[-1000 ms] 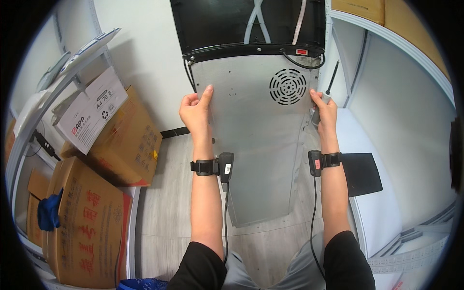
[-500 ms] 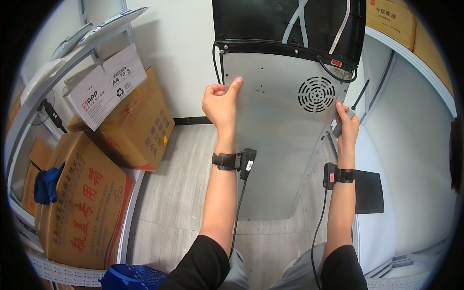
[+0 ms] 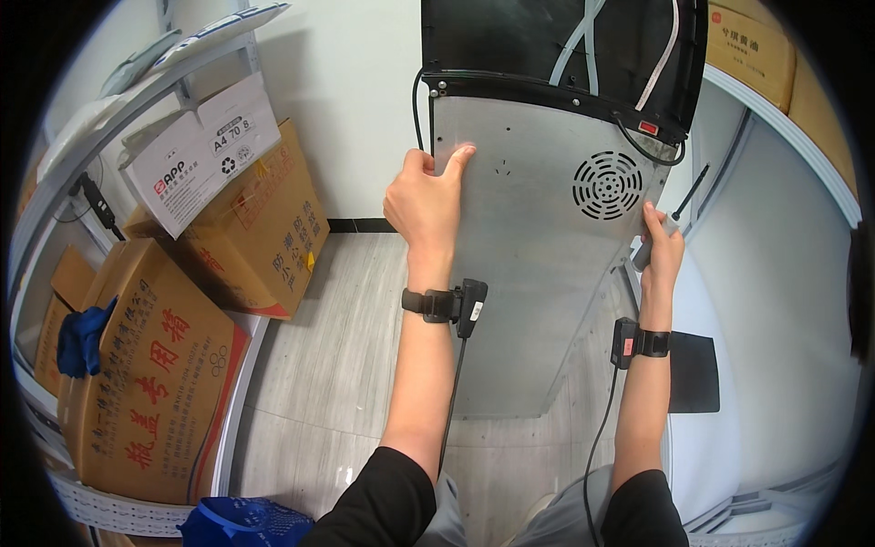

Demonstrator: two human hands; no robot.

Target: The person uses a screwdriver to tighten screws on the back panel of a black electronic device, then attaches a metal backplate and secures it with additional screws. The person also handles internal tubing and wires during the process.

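A tall machine with a grey metal back panel [image 3: 538,264] stands in front of me, its vented side facing me. My left hand [image 3: 427,196] is closed on the panel's upper left edge. The thumb lies flat on the metal, and the other fingers curl round the side, partly hidden. At the right edge, beside the round vent [image 3: 608,185], my right hand [image 3: 663,251] is closed round a screwdriver [image 3: 673,221] with a grey and black handle. The dark shaft points up and to the right. That hand's thumb side touches the panel edge.
A black top section [image 3: 510,46] with pale tubes caps the machine. Cardboard boxes [image 3: 164,392] and a white carton [image 3: 205,155] fill the left shelving. A blue bag [image 3: 246,521] lies at lower left. White panelling [image 3: 784,273] and a black flat piece [image 3: 694,374] are at right.
The machine has shifted slightly to the right relative to the shelving. My left hand has gone with it, still on the edge; my right hand, with the screwdriver, has moved slightly right and down.
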